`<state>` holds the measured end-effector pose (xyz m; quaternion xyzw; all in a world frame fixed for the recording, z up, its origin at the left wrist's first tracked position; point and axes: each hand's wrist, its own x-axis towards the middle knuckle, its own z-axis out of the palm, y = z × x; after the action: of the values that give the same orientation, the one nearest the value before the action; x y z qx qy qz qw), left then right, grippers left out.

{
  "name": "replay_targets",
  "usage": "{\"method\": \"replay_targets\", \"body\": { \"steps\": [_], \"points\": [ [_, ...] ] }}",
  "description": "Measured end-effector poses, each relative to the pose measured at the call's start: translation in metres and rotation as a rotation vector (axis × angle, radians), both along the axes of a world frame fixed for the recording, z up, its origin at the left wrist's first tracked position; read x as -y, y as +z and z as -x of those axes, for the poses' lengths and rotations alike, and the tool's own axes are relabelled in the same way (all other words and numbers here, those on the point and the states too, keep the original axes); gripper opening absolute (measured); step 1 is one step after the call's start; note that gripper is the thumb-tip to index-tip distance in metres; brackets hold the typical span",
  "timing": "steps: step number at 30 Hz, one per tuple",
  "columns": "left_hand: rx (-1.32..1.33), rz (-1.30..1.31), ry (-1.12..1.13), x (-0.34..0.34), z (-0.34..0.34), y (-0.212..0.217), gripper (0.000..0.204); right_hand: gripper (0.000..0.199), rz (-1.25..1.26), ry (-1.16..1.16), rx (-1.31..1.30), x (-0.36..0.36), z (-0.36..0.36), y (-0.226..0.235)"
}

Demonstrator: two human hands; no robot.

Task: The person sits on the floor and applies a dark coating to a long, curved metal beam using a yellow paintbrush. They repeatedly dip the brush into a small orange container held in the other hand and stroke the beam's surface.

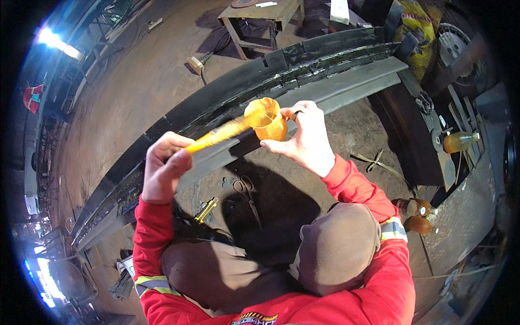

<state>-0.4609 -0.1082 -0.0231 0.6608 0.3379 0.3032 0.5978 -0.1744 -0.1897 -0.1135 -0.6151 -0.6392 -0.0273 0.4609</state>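
Note:
My left hand (162, 167) is closed around the handle of a yellow brush (221, 133), which is smeared by motion. Its far end reaches the mouth of an orange-yellow cup (273, 129), and whether the tip is inside or just over the rim is hard to tell. My right hand (307, 138) grips the cup from its right side, thumb below and fingers at the rim. Beneath both hands runs a long, dark curved beam (211, 98) with a grey metal strip (352, 85) along its near side.
On the ground before my knees lie scissors (250, 201) and a yellow utility knife (206, 210). A bottle of amber liquid (459, 142) lies at right, with more bottles (418, 224) nearer me. A low table (259, 12) stands beyond the beam. A crossed strip (374, 161) lies at right.

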Motion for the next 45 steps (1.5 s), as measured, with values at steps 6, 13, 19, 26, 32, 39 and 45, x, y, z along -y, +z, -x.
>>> {"method": "replay_targets", "body": {
  "steps": [6,13,19,26,32,39,45],
  "points": [
    [0.379,-0.099,-0.025,-0.016,0.005,0.039,0.032,0.061,0.027,0.037,-0.030,0.002,-0.002,-0.009],
    [0.422,-0.418,0.055,-0.022,0.052,0.121,0.047,0.064,-0.055,0.055,-0.029,-0.001,0.002,-0.006],
    [-0.532,-1.043,0.476,0.011,0.102,0.047,0.020,0.062,-0.085,-0.011,-0.135,0.012,-0.020,-0.004],
    [-0.600,-0.806,0.314,-0.004,0.093,-0.042,0.017,0.063,0.011,0.012,-0.125,0.017,-0.014,0.008],
    [-0.548,-0.810,0.369,-0.015,0.091,-0.024,0.014,0.060,0.027,-0.044,-0.145,0.021,-0.017,0.010],
    [-0.676,-0.847,0.278,-0.026,0.104,-0.025,0.014,0.060,0.013,-0.003,-0.176,0.016,-0.014,0.004],
    [-0.542,-0.935,0.221,-0.044,0.073,-0.023,0.014,0.061,0.008,-0.007,-0.166,0.019,-0.015,0.007]
  ]
}}
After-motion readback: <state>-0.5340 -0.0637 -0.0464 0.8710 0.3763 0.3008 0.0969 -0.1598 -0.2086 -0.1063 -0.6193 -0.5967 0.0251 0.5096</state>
